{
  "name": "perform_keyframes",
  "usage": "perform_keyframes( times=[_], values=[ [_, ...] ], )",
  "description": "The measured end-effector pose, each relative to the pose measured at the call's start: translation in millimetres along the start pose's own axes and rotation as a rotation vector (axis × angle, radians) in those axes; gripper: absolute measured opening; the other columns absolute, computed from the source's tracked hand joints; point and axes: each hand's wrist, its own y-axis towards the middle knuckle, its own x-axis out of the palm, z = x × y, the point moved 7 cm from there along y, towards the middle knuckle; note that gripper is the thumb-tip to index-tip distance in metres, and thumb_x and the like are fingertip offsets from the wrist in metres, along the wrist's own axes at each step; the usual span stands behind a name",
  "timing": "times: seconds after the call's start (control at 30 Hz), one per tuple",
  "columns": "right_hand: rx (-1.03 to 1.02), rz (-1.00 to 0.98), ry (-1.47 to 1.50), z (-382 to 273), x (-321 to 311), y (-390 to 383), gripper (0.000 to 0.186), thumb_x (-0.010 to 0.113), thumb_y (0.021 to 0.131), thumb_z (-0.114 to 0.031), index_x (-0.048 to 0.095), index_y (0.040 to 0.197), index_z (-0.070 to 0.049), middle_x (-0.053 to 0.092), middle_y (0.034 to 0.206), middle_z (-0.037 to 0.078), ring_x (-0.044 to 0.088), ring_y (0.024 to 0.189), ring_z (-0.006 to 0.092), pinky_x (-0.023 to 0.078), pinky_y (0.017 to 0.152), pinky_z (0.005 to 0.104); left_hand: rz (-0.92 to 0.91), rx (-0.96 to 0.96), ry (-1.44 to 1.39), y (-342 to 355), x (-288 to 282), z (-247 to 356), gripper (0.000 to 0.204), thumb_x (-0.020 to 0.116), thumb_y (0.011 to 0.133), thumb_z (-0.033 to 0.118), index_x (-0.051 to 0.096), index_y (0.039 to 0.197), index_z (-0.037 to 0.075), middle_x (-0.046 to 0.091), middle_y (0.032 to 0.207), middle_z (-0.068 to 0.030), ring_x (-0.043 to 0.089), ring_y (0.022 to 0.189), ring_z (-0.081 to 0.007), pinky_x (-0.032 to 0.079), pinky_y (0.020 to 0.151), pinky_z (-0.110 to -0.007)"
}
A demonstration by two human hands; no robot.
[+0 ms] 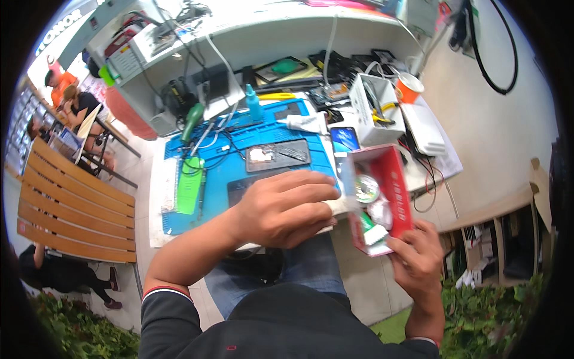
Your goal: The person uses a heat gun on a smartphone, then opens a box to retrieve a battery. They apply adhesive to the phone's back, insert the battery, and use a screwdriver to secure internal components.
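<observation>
My left hand is curled over the near edge of the blue work mat; whatever its fingertips hold, if anything, is hidden. A dark object lies partly under it, and an opened phone sits just beyond. My right hand grips a red and white open box, tilted off the desk's front right, holding a round tin and small green and white packets.
A white tool bin, an orange cup, a blue bottle and a green screwdriver crowd the back, below a cabled shelf. A slatted wooden chair stands left, with other people behind it.
</observation>
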Motion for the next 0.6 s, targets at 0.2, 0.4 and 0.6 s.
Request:
perform_keyframes(
  times=[0.2,0.4,0.6],
  values=[
    [0.071,0.108,-0.217,27,-42,-24,0.033,0.083,0.07,0.006,0.08,0.1,-0.007,0.067,0.093,0.009,0.067,0.107,0.0403,0.058,0.091,0.0512,0.19,-0.473,0.145,-57,-80,-86,0.021,0.079,0.097,-0.009,0.074,0.115,0.001,0.08,0.111,-0.0121,0.078,0.101,-0.0208,0.061,0.092,-0.033],
    [-0.068,0.0,-0.316,16,-6,4,0.023,0.076,0.077,-0.005,0.076,0.1,-0.009,0.064,0.097,0.006,0.066,0.113,0.0344,0.061,0.081,0.0392,0.146,-0.402,0.042,-38,-78,-55,0.021,0.078,0.095,-0.008,0.076,0.114,-0.001,0.078,0.108,-0.0143,0.075,0.096,-0.0201,0.06,0.088,-0.032],
    [-0.138,0.014,-0.213,-5,18,2,0.034,0.079,0.069,-0.004,0.078,0.102,-0.013,0.064,0.095,0.001,0.067,0.108,0.0302,0.059,0.073,0.0372,-0.288,-0.163,-0.132,52,28,-9,0.027,0.091,0.083,0.004,0.084,0.108,0.008,0.079,0.104,-0.0086,0.074,0.098,-0.03,0.061,0.086,-0.042]
  ],
)
